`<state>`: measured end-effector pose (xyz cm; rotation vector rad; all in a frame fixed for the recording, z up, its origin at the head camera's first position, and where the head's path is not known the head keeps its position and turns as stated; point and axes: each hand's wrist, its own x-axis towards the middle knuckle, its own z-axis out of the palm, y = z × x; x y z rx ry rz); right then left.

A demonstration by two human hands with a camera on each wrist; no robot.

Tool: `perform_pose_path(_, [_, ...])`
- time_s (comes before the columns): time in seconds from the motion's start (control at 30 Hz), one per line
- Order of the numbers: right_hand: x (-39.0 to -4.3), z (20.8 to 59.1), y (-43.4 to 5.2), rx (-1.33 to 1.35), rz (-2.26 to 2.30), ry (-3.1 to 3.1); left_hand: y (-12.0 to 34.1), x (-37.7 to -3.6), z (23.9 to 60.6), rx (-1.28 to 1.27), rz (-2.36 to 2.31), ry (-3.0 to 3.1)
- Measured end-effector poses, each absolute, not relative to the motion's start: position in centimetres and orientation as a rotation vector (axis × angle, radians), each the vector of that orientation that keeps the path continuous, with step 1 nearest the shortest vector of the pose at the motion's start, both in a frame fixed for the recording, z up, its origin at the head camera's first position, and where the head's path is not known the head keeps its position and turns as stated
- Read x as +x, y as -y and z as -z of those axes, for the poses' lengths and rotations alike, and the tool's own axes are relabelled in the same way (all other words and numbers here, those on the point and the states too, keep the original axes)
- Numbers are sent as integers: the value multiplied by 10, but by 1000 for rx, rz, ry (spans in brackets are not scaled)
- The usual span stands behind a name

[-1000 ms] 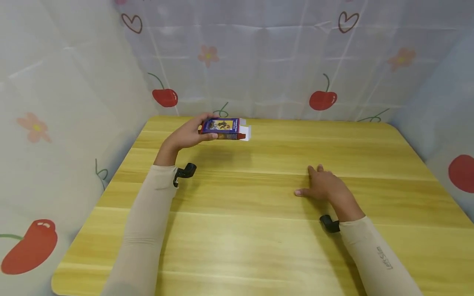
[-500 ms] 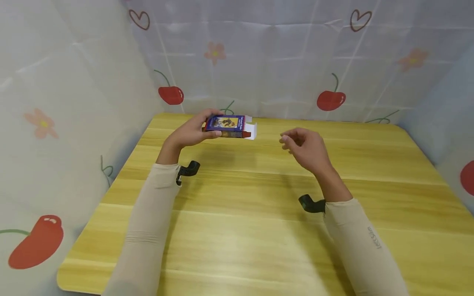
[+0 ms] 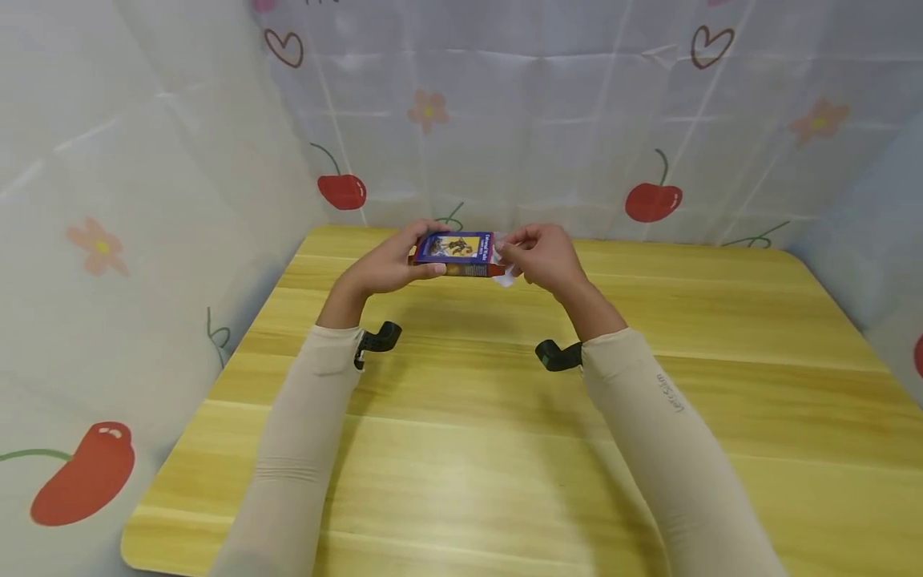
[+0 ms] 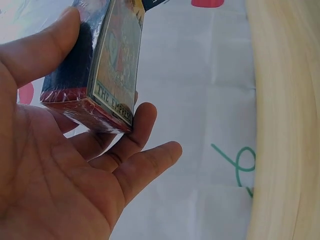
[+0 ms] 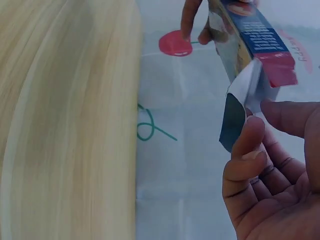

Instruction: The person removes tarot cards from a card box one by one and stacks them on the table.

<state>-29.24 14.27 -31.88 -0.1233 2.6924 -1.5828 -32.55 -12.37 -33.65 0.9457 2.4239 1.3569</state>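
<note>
My left hand (image 3: 389,260) holds a small tarot card box (image 3: 456,248) above the back of the table, thumb on the near side and fingers behind. Its top is blue with a yellow picture. In the left wrist view, the hand grips the closed end of the card box (image 4: 117,60), where a side reads "THE EMPRESS". The other end is open, with a white-lined flap (image 5: 232,120) sticking out. My right hand (image 3: 544,255) is at that end, thumb and curled fingers pinching the flap. What lies inside the box is hidden.
Below both hands stretches a light wooden table (image 3: 461,449) with rounded corners. A white curtain (image 3: 534,144) printed with cherries, flowers and hearts hangs behind it and along the sides. A black camera mount (image 3: 558,355) sticks out from each wrist.
My right hand has risen from the table, moved left and taken hold of the flap at the box's open end. The left hand keeps its grip on the box.
</note>
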Motion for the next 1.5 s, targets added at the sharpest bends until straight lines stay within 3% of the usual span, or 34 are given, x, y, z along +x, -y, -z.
perform_pose_path(0.7, [-292, 332, -135, 161, 1830, -2444, 122, -323, 340, 971, -1374, -2438])
perform_pose_path(1.2, [-283, 337, -160, -29, 2011, -2285, 122, -323, 339, 966, -1389, -2416])
perform_pose_path(1.5, [-280, 336, -168, -5, 1986, -2273, 121, -321, 338, 960, -1368, -2436])
